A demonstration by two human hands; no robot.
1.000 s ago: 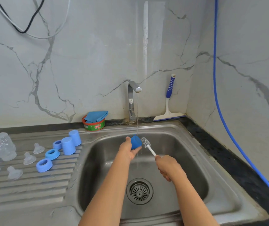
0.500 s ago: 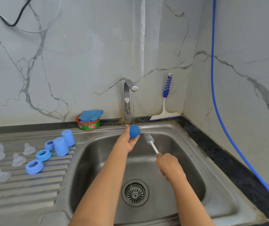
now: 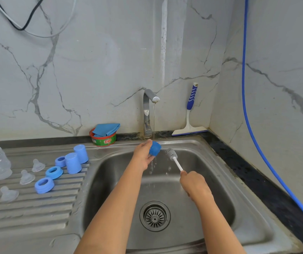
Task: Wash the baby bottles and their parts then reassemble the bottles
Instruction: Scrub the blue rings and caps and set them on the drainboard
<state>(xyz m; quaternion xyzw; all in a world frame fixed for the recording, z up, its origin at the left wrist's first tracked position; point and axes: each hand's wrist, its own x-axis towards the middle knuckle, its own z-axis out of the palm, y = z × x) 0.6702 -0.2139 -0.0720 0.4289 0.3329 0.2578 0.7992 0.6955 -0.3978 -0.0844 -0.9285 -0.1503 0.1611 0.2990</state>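
L hand (image 3: 143, 158) & R hand (image 3: 195, 186) bare; forearms (image 3: 114, 208) bare to elbows.

Both bare forearms reach forward from the bottom edge, the left one slanting up toward the middle and the right one coming in from the lower right. The left hand (image 3: 143, 157) is raised, its thumb on top and its fingers curled round a blue cap (image 3: 155, 148). The right hand (image 3: 195, 186) is lower and nearer, back upward, and closed round a brush (image 3: 173, 156) handle. Its fingers seem tucked underneath, out of sight.
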